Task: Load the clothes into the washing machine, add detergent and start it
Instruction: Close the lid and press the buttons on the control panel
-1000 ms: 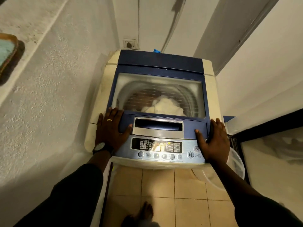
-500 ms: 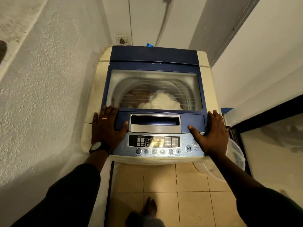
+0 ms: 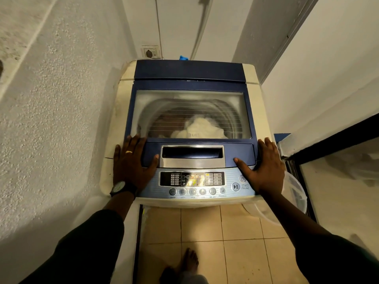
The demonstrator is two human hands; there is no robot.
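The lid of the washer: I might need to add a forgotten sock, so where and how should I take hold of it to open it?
Probably by the silver recessed handle at the front edge of the lid. Come from the front, fingers curled into its dark slot, and lift upward; the hinge appears to be at the back. Both hands, left hand and right hand, rest flat beside it.

Light: dim, warm and yellowish, falling from above.
Glare: a bright smear on the control panel display [image 3: 192, 179]; a milky haze over the lid window [image 3: 190, 113].
Shadows: deep along the left wall [image 3: 51, 109] and the bottom corners.
Focus: panel lettering soft, sleeves [image 3: 82, 253] blurred.
Distortion: strong wide-angle bending; walls splay outward at the edges.
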